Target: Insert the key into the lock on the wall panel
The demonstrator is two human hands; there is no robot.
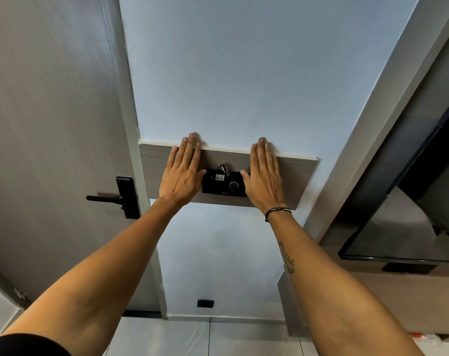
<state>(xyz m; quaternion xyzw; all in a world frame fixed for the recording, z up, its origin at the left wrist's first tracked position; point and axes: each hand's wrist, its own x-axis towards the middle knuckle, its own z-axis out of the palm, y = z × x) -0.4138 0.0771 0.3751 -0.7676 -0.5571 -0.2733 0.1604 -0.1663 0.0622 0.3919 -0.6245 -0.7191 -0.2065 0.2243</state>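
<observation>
A grey wood-grain wall panel (300, 181) runs across the pale wall. At its middle sits a black lock box (224, 187) with a round dial. A key ring with a white numbered tag (221, 174) hangs at the box's top; the key blade is hidden. My left hand (182, 173) lies flat on the panel just left of the box, thumb touching its edge. My right hand (265, 176) lies flat just right of the box, thumb at its corner. Both hands hold nothing, fingers extended.
A grey door with a black lever handle (113, 197) stands at the left. A dark wall-mounted screen (408, 219) juts out at the right. A black wall socket (205, 303) sits low on the wall above the tiled floor.
</observation>
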